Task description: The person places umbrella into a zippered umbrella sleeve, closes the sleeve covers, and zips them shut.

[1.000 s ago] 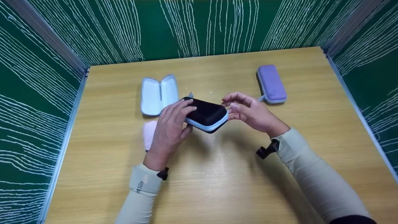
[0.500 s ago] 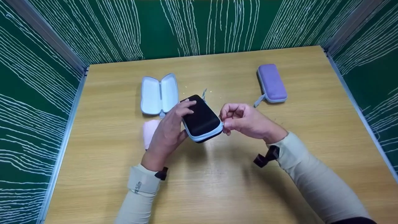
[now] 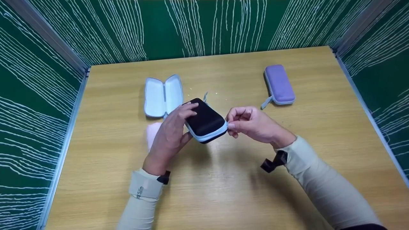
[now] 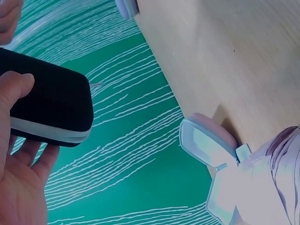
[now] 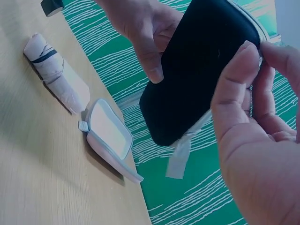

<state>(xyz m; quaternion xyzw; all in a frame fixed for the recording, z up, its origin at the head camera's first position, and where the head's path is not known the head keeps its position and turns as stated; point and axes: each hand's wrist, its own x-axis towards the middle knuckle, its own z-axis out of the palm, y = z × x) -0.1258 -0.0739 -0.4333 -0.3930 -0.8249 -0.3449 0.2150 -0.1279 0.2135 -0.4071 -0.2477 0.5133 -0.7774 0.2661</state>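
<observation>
My left hand [image 3: 169, 131] grips a black zip case [image 3: 204, 118] with a pale blue zipper band, thumb on one face and fingers on the other. It holds the case tilted above the table. At the case's right-hand corner, the thumb and index finger of my right hand [image 3: 254, 124] pinch the zipper edge. A pale fabric pull tab [image 5: 179, 159] hangs from the case's other end in the right wrist view. The zipper band runs closed along the sides that show. What exactly lies between the right fingertips is hidden.
An open pale blue case [image 3: 156, 99] lies at the back left. Close in front of it is a pale pink rolled fabric bundle [image 5: 56, 72] with a dark strap, partly behind my left hand. A purple zip case [image 3: 279, 84] stands back right. Green panels [image 3: 207, 28] border the table.
My right hand has gone from loosely spread fingers beside the case to a pinch at its corner. The case has turned, its near end swinging toward me, then shifted slightly left.
</observation>
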